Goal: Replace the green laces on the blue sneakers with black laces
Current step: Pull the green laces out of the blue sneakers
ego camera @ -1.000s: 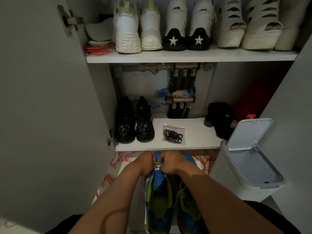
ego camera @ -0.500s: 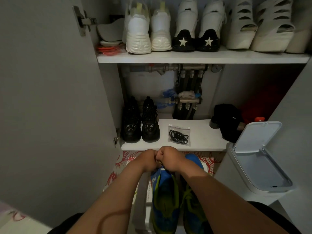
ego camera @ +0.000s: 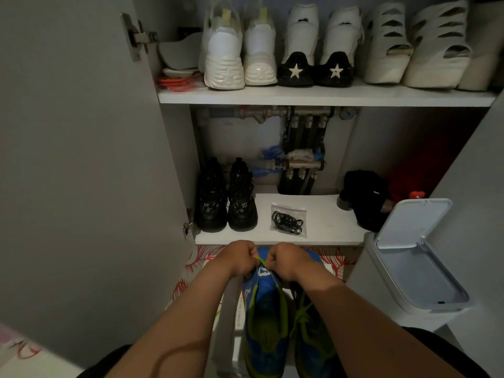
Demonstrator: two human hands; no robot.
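Two blue sneakers with green trim stand side by side in front of me, the left sneaker [ego camera: 266, 317] and the right sneaker [ego camera: 313, 331]. My left hand [ego camera: 240, 259] and my right hand [ego camera: 286, 261] sit close together over the left sneaker's front. Both pinch its green lace [ego camera: 260, 261], a short stretch of which shows between them. The right sneaker's green lace [ego camera: 304, 309] is still tied. A clear bag of black laces [ego camera: 288, 221] lies on the low white shelf [ego camera: 327, 227] beyond my hands.
Black chunky shoes [ego camera: 227, 203] stand at the shelf's left, a black item [ego camera: 365, 199] at its right. A white bin [ego camera: 409, 263] with its lid raised stands at the right. An open cabinet door [ego camera: 81, 159] fills the left. White shoes line the upper shelf [ego camera: 327, 95].
My hands have drawn slightly apart at the left sneaker's front, and a bit of green lace now shows between them. The camera view shifted a little.
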